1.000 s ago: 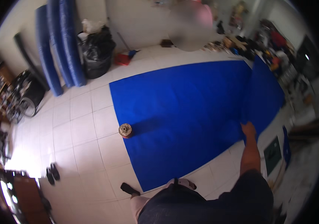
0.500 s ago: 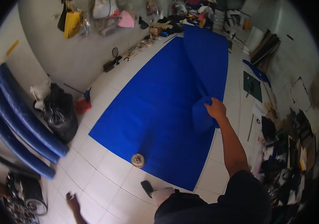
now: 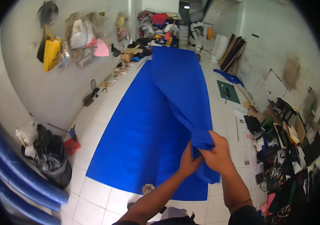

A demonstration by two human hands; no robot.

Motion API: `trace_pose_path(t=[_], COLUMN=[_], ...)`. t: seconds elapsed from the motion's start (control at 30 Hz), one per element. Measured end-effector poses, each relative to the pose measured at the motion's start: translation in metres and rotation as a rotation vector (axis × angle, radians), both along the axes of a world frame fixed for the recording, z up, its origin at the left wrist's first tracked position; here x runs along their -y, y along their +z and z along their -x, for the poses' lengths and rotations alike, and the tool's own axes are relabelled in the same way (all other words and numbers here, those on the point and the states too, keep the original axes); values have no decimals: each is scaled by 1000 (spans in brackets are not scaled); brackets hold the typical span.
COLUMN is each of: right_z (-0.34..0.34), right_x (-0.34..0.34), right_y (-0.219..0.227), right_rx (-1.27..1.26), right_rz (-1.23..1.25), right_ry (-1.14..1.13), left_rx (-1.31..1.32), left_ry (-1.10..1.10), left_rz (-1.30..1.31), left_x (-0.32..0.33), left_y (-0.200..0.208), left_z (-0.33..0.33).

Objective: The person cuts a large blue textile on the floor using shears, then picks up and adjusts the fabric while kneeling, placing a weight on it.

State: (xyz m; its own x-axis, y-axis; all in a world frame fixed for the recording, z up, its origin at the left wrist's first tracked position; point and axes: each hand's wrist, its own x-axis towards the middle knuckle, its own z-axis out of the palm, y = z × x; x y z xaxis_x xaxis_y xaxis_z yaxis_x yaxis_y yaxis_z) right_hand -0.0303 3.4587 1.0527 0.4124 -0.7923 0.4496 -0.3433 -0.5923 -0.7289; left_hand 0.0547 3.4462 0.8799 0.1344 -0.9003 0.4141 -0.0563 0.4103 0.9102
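A long sheet of blue fabric (image 3: 130, 138) lies spread on the white tiled floor, with its right side folded over and gathered toward me. My right hand (image 3: 217, 152) is closed around the bunched fold. Close against it, my left hand (image 3: 190, 161) grips the same bunch from the left side, its fingertips partly hidden by the cloth. A loose end of the fabric hangs below my hands. On the near edge of the sheet sits a round, spool-like object (image 3: 148, 189), partly beside my left forearm.
Blue plastic-wrapped rolls (image 3: 21, 165) lie at the left, next to a black garbage bag (image 3: 53, 157) and a red dustpan (image 3: 71, 145). A green cutting mat (image 3: 228, 92) rests on the floor at right. Piled scraps (image 3: 280, 161) line the right wall; another heap (image 3: 160, 26) stands at the back.
My left hand has come from the lower left to the fabric and now grips it beside my right hand. The view has tilted up, and the gathered fold is nearer to me.
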Motion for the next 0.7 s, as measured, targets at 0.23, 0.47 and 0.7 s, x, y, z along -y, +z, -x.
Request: trace_pose_path(t=[0.23,0.47,0.7], right_z=[-38,-17,125], right_x=[-65,-27,-14], right_y=[90,160,87], right_rx=[203,177,-597], right_rz=[190,395,781], right_ry=[-177,-456,-600], left_rx=[102,-124,334], left_ry=[-65,82,714], left_rz=[-56,-349,203], left_x=[-43,14,150], left_y=[-32,-117,53], left_z=[-16,-21,-324])
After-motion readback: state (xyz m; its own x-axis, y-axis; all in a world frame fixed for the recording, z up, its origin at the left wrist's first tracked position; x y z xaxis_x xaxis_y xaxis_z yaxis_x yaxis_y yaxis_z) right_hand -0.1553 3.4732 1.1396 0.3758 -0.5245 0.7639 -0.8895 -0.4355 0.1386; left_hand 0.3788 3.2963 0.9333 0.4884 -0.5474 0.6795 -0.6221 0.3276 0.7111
